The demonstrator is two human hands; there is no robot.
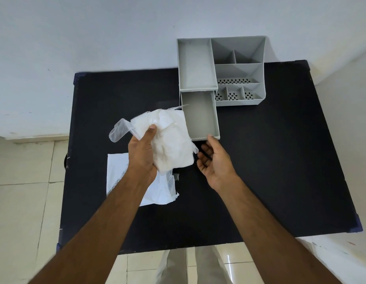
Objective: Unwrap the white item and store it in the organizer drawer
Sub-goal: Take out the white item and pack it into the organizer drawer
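Note:
My left hand (142, 152) grips the white item (172, 144), a soft folded pad still partly in thin clear plastic wrap (118, 131) that sticks out to the left. I hold it above the table, just left of the open grey drawer (216, 124) pulled out of the grey organizer (260, 68). The drawer looks empty. My right hand (214, 160) hovers palm-up with fingers apart, just below the drawer's front edge and right of the item, holding nothing.
A black table (280, 160) carries everything. A flat white wrapper or bag (157, 191) lies on it under my left forearm. The organizer stands at the table's far edge against a white wall. Tiled floor surrounds the table.

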